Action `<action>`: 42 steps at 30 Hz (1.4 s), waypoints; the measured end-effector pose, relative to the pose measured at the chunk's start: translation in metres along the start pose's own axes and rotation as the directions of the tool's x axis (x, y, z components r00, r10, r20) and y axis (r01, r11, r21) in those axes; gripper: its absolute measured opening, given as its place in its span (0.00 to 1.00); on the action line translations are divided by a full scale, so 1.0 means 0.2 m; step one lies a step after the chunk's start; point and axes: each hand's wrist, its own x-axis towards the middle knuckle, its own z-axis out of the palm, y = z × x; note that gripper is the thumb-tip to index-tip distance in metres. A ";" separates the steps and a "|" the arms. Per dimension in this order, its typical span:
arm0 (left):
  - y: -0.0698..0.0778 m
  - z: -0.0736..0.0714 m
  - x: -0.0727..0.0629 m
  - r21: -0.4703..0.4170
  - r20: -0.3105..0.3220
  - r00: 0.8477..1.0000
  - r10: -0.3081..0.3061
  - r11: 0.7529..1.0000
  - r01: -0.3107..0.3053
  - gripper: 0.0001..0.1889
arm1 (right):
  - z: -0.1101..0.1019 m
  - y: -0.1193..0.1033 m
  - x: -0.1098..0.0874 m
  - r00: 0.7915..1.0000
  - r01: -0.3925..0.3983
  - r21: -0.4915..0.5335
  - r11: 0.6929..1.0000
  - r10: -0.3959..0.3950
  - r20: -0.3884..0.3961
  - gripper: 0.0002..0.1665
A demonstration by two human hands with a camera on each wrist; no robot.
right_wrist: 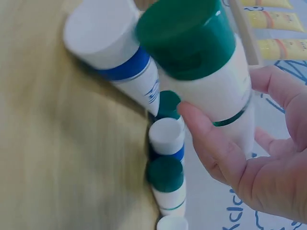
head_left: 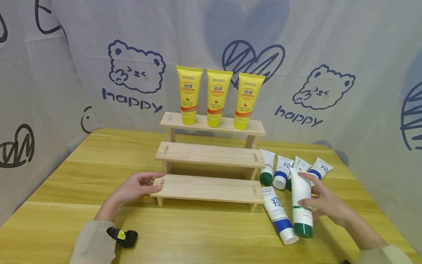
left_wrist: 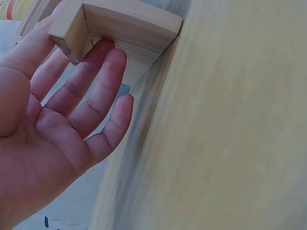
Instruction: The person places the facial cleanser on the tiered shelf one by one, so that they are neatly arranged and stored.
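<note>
A white tube with a green cap (head_left: 301, 216) hangs cap down in my right hand (head_left: 329, 203), raised over the table. The thumb and fingers grip its sides, and the green cap (right_wrist: 187, 40) looms large in the right wrist view. My left hand (head_left: 138, 187) holds the left end of the bottom step of a three-tier wooden display stand (head_left: 211, 189), thumb and index finger at the board's end. From the left wrist view, other fingers (left_wrist: 108, 88) reach to the step's underside. Three yellow tubes (head_left: 215, 99) stand cap down on the top step.
A white tube with a blue band (head_left: 276, 209) lies right of the bottom step, its white cap toward me. Behind it several white tubes lie in a row, among them a green-capped one (head_left: 267, 167) beside the stand. A patterned cloth (head_left: 194, 33) hangs behind the table.
</note>
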 end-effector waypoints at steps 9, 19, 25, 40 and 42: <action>-0.01 0.00 0.00 -0.007 0.003 1.000 0.004 1.000 -0.004 0.27 | 0.03 -0.07 0.06 0.992 0.086 0.089 0.992 -0.077 -0.102 0.48; 0.00 0.00 0.00 0.007 0.001 1.000 -0.001 1.000 0.001 0.27 | 0.10 -0.16 0.12 0.978 0.174 0.314 0.933 -0.127 -0.166 0.49; 0.00 0.00 0.01 0.008 -0.002 1.000 -0.007 1.000 0.007 0.27 | 0.14 -0.22 0.14 0.950 0.300 0.429 0.852 -0.228 -0.212 0.43; 0.00 0.00 0.01 0.012 -0.003 1.000 -0.002 1.000 0.002 0.28 | 0.27 -0.34 0.22 0.900 0.434 0.464 0.772 -0.346 -0.267 0.45; 0.00 0.00 0.01 0.011 -0.003 1.000 0.000 1.000 0.000 0.28 | 0.28 -0.35 0.23 0.892 0.449 0.456 0.768 -0.356 -0.279 0.46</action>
